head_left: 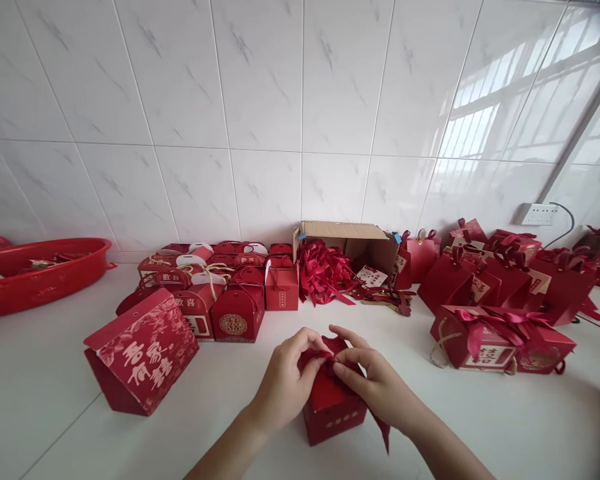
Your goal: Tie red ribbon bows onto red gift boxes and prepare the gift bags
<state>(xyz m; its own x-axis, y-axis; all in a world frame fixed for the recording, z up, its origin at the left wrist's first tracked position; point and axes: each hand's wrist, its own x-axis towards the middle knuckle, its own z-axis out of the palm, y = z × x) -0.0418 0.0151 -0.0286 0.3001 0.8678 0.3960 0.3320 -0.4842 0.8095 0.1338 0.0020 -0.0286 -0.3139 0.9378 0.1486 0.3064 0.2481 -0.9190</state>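
A red gift box (335,413) stands on the white counter right in front of me. Dark red ribbon (381,427) lies across its top, and one tail hangs down the right side. My left hand (295,373) pinches the ribbon at the top of the box between thumb and fingertips. From the other side my right hand (367,377) also grips the ribbon with thumb and forefinger, close to the left fingertips. Fingers partly cover the place where the ribbon crosses, so I cannot tell how it is looped.
A larger red box (145,360) lies to the left, with several small red boxes (237,313) behind it. Farther back, a cardboard box (345,231) spills red ribbons (323,270). Ribboned boxes (500,337) stand at right; a red basin (45,283) is far left. Part of something shows at the right edge.
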